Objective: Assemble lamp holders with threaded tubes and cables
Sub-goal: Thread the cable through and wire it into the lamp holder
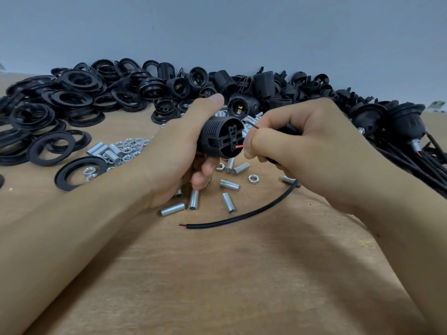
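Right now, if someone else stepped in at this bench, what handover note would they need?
Left hand: grip closed around a black holder, terminal end facing right.
Right hand: pinching the cable's red wire at the holder's terminal.
Cable trails loose across the table.
Tubes, nuts and rings lie around; wired holders are piled right.
Left to do: seat the wires, fit a tube.

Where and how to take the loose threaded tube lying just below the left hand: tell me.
Grip the threaded tube across its middle, thumb and fingertip on its long sides, coming from above. It lies flat on the table and would likely roll if pushed. Come from its right end; the left hand is close over the other.
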Tool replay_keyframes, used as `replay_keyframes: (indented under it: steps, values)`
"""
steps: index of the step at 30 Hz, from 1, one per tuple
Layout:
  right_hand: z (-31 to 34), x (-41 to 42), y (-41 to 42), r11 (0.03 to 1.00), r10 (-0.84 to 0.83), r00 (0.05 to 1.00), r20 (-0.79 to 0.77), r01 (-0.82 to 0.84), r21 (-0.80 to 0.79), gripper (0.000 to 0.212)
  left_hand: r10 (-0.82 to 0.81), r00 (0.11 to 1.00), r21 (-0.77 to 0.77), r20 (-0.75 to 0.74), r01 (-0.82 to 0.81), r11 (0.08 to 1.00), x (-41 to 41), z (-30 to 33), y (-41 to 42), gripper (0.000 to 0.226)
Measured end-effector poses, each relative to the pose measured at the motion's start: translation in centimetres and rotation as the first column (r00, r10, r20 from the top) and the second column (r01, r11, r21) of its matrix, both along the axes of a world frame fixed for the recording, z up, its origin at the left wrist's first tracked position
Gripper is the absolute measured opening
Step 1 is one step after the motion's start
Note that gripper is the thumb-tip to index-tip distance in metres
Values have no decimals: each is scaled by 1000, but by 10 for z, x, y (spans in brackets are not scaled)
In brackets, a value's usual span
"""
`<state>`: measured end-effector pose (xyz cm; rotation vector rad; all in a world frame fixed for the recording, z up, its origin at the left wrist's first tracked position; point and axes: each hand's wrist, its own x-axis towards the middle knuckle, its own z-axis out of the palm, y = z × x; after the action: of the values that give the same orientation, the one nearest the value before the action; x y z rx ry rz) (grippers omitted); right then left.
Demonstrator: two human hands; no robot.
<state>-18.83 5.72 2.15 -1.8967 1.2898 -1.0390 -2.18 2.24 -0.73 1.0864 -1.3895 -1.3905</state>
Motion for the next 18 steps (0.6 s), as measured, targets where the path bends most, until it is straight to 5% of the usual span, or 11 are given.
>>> replay_keyframes:
  steps: [5, 9, 18]
  values:
    - [-6, 1, -3, 997, -67, 991, 116, 70, -30, 19, -19, 999, -71, -45, 15, 997, 2, -5, -9, 55]
    - [-10, 10, -1, 948, -154, 987, -54, 132, -290, 17, 55, 997, -161, -55, -63, 985, 2, -7, -10, 56]
    - [-11, 13, 1, 903, -180, 984, 1, 166, -397, 16, -45, 981, -163, -187, 14, 986, -3, -8, -7, 49]
